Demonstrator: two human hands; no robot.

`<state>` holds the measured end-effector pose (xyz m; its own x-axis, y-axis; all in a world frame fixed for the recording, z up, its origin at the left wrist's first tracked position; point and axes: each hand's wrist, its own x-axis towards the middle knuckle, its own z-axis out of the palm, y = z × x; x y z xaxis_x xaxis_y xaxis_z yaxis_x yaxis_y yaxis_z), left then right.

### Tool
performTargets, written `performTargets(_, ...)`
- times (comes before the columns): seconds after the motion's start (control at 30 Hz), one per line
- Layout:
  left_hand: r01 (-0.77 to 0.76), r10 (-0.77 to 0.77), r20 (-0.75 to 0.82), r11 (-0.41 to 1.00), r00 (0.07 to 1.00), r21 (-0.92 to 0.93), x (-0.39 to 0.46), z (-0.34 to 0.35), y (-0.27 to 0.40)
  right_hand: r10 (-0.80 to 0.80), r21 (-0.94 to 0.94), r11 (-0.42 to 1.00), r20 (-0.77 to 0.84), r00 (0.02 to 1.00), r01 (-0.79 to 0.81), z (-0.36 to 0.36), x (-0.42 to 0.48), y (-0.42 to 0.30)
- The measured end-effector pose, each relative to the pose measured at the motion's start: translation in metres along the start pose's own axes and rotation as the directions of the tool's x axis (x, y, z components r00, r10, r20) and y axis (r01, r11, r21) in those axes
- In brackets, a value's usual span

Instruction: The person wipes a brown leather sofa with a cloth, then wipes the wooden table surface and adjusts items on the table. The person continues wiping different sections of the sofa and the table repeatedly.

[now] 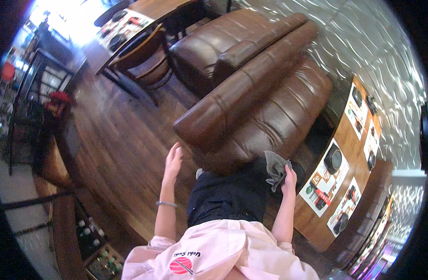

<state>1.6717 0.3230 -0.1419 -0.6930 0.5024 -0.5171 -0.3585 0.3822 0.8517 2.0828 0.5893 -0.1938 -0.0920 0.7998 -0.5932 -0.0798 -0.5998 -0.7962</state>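
Observation:
A crumpled grey cloth (pixel 277 169) is in the grip of my right hand (pixel 289 177), and one corner of it sticks up. That hand is beside the set wooden table (pixel 313 217) and in front of the brown leather bench seat (pixel 277 119). My left hand (pixel 173 161) hangs with nothing in it over the wood floor (pixel 130 154). Its fingers are loosely extended near the end of the padded bench backrest (pixel 200 126). A thin band is on my left wrist.
The right table carries several printed paper placemats (pixel 344 154), dark bowls (pixel 336 159) and a red-wrapped packet (pixel 322 197). Behind the bench, a wooden chair (pixel 144 52) stands by another set table (pixel 161 8). A textured silver wall (pixel 385 52) borders the seating. Dark railings (pixel 28 201) run along the left.

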Motion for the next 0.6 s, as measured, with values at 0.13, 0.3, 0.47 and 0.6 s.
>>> performTargets(0.13,-0.146,0.158,0.087,0.981,0.984,-0.124,-0.039,-0.010,0.002,-0.178,-0.100,0.979,0.009,0.984,0.178,0.038,-0.009,-0.007)
performTargets(0.3,0.067,-0.066,-0.077,0.998,0.995,0.012,-0.150,-0.091,-0.083,-0.596,-0.499,0.621,0.201,0.777,0.605,0.177,0.119,-0.077)
performTargets(0.47,0.388,-0.410,-0.273,0.912,0.870,-0.134,-0.241,-0.139,-0.216,-0.661,-0.629,-0.326,0.685,0.305,0.706,0.324,0.235,-0.186)
performTargets(0.6,0.498,-0.479,-0.465,0.862,0.744,-0.092,-0.334,-0.174,-0.265,-0.619,-0.603,-0.357,0.725,0.303,0.714,0.399,0.096,-0.010)
